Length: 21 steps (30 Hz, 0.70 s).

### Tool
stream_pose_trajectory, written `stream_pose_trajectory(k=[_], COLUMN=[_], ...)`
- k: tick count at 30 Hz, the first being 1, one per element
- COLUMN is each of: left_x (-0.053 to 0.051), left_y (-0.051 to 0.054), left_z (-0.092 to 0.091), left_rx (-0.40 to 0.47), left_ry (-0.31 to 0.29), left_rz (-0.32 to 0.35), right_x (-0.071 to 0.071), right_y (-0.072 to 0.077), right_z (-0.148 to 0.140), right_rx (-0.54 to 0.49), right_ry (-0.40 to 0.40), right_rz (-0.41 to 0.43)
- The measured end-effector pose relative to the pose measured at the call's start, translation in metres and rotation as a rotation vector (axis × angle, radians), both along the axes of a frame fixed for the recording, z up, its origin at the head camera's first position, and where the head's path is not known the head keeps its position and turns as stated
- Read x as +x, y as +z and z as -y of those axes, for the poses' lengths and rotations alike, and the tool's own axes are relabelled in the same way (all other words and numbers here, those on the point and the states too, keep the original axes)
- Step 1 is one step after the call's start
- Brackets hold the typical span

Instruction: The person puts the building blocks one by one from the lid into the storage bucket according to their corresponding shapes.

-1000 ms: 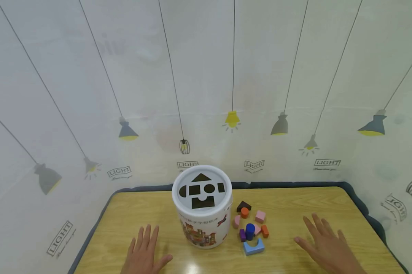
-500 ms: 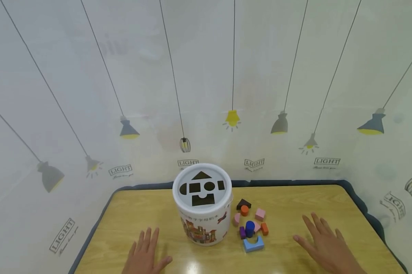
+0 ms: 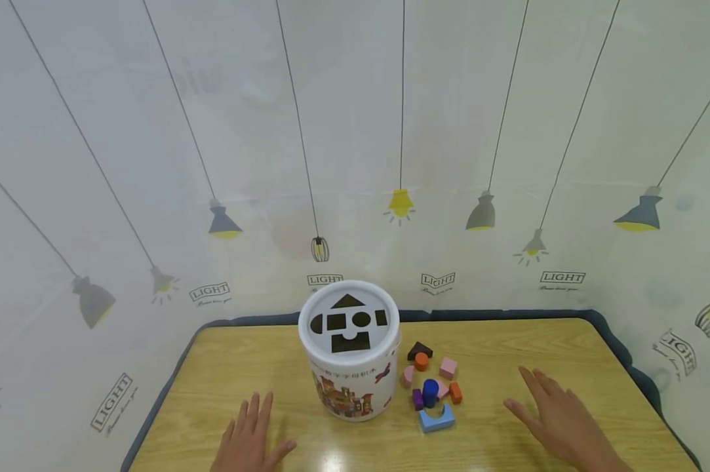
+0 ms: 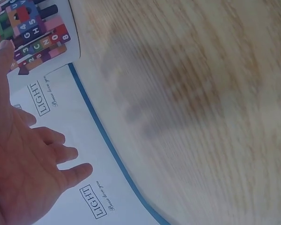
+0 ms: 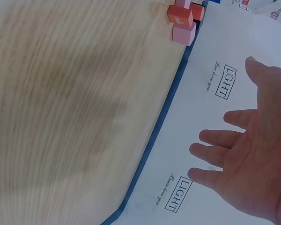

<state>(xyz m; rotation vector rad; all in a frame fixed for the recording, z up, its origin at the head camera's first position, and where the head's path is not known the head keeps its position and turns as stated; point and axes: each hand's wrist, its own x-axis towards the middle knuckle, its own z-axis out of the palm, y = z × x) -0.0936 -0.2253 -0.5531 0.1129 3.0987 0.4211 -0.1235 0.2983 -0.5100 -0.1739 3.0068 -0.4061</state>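
Note:
A white bucket [image 3: 355,387] with a printed picture stands upright on the table, its lid [image 3: 325,343] cut with several shaped holes. To its right lies a loose group of blocks: a light blue arch block [image 3: 436,419], a blue cylinder [image 3: 430,393], a purple block [image 3: 417,398], an orange-red cylinder [image 3: 421,361], a dark triangle [image 3: 419,350], a pink cube [image 3: 448,368] and others. My left hand [image 3: 248,436] is spread over the table, left of the bucket, holding nothing. My right hand [image 3: 558,419], fingers extended, is right of the blocks and apart from them.
The wooden table [image 3: 231,360] has a dark blue border at its back and sides. Pale wall covering [image 3: 355,131] with printed hanging lamps rises behind it. In the right wrist view an orange block [image 5: 180,16] shows near the top.
The right hand has turned slightly, with its fingers closer together and a little to the left. The left hand barely moves; the head view shifts slightly. Bucket and blocks stay in place.

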Motion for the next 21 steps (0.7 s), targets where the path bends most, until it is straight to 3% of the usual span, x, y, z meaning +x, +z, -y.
stream_pose_trajectory(k=[3, 7, 12, 17, 21], left_x=[-0.001, -0.005, -0.013, -0.023, -0.032], left_y=[-0.001, -0.002, 0.0, 0.001, -0.006], left_z=[0.0, -0.001, -0.007, -0.016, -0.022], left_rx=[-0.006, 0.013, 0.097, 0.198, 0.274], left_ry=[0.009, -0.007, -0.043, -0.013, 0.024], left_rz=[-0.027, -0.112, -0.202, -0.153, -0.087], right_x=[-0.004, -0.012, -0.024, -0.034, -0.041], right_y=[0.002, 0.008, 0.011, 0.012, 0.014], right_z=[0.003, 0.01, 0.024, 0.036, 0.046], right_rx=[-0.029, -0.044, -0.054, -0.053, -0.064], right_ry=[0.01, -0.007, -0.002, 0.011, 0.015], right_rz=[0.001, 0.081, 0.13, 0.132, 0.142])
